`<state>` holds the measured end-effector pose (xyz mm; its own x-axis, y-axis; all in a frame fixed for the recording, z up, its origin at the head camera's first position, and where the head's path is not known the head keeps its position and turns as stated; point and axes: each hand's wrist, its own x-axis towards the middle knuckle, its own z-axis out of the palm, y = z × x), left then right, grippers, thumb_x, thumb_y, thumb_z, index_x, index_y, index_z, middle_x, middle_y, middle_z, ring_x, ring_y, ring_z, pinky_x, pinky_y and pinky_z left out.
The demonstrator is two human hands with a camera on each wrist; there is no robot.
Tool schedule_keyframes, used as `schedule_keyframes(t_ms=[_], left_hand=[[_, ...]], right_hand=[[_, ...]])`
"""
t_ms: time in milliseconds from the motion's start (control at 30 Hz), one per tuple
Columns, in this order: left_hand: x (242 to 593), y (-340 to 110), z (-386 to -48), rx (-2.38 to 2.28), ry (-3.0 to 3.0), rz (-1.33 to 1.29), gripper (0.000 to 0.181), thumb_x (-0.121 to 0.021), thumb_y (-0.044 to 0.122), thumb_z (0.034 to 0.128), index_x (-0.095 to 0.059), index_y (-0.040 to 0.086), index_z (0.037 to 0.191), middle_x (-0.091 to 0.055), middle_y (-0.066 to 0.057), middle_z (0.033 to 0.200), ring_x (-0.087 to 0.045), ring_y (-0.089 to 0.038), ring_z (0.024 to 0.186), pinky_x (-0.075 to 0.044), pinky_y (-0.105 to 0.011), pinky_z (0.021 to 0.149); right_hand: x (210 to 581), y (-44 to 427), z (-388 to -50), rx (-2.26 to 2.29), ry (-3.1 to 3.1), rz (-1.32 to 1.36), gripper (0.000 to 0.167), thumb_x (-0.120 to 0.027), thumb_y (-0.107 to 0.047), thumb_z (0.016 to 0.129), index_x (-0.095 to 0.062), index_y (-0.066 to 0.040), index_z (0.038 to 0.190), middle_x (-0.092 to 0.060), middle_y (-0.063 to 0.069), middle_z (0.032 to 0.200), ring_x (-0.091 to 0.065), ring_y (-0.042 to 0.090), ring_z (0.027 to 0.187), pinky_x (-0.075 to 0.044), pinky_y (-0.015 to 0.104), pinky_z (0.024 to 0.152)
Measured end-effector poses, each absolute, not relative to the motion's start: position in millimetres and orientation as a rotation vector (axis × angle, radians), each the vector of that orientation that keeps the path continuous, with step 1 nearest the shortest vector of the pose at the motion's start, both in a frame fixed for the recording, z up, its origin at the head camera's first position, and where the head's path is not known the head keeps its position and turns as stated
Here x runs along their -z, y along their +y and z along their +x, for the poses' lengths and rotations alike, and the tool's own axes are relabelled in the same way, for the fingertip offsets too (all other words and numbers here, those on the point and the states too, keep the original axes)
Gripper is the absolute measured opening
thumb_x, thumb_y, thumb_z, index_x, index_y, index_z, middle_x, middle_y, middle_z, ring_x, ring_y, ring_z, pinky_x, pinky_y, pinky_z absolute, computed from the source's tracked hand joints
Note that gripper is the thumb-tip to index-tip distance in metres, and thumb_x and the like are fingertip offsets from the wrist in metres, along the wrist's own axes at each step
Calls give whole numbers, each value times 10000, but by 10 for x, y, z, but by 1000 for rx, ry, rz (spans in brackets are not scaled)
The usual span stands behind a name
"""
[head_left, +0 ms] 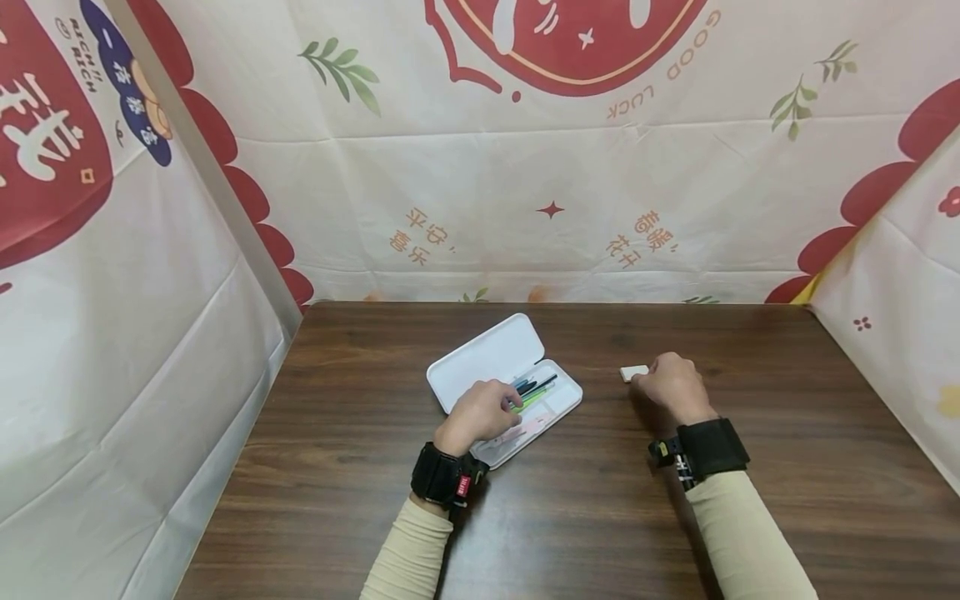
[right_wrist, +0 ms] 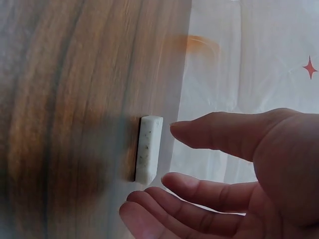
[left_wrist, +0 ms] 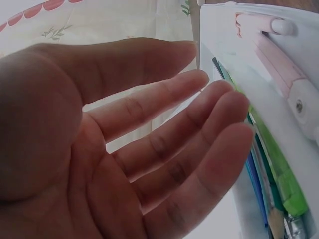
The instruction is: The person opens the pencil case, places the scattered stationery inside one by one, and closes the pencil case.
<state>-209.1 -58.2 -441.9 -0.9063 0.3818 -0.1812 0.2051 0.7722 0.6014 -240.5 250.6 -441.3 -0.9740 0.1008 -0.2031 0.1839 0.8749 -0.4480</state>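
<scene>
A white pencil case (head_left: 487, 358) lies with its lid open on the wooden table. Inside it are several pens and pencils (head_left: 536, 387), among them a green one (left_wrist: 279, 174), and pink-and-white stationery (left_wrist: 286, 69). My left hand (head_left: 480, 412) hovers over the case beside the pencils, its fingers loosely bent and nothing between them. To the right, a white eraser (right_wrist: 148, 149) with dark specks lies on the table. Near it is my right hand (head_left: 673, 385), thumb and fingers parted in the right wrist view, apart from the eraser.
The brown wooden table (head_left: 337, 500) reaches back to a printed white cloth (head_left: 360, 192). More cloth (head_left: 150, 358) hangs along the left side, and another sheet (head_left: 900, 275) along the right. Each wrist wears a black band (head_left: 712, 448).
</scene>
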Motion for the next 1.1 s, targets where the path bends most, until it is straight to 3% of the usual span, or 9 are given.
schedule_keyframes(t_ms=[267,533,700,933,1100], left_hand=[[4422,-597,-2093,-860,2678,457,209,-731,158,874,-752,117,1077,-718,-42,921,-585,-93,723,-451,-239,610],[4424,-588,-2090,-878,2666,457,207,-739,147,862,-746,98,1063,-721,-43,955,-593,-92,749,-456,-235,624],[4430,-584,-2085,-877,2665,440,210,-743,167,871,-743,102,1070,-720,-38,961,-590,-90,731,-451,-227,595],[4440,-580,-2103,-846,2677,460,226,-744,190,876,-740,99,1083,-712,-38,983,-581,-98,737,-438,-231,604],[4444,-583,-2114,-822,2690,472,236,-746,205,873,-743,104,1086,-709,-35,998,-579,-105,770,-440,-240,646]], right_hand=[[4394,2500,-2494,639,2851,217,362,-626,-303,915,-629,54,856,-595,162,806,-533,281,673,-424,356,566],[4394,2448,-2574,631,2846,237,405,-659,-335,912,-635,66,865,-615,226,888,-588,339,775,-482,423,642],[4388,2429,-2590,647,2828,234,387,-659,-305,921,-652,76,850,-628,271,924,-606,349,774,-483,421,626],[4424,2415,-2623,646,2784,298,444,-654,-312,916,-616,123,1001,-594,270,988,-578,366,854,-493,460,693],[4438,2397,-2642,647,2798,299,434,-664,-288,912,-623,132,1009,-600,270,976,-574,360,839,-492,460,681]])
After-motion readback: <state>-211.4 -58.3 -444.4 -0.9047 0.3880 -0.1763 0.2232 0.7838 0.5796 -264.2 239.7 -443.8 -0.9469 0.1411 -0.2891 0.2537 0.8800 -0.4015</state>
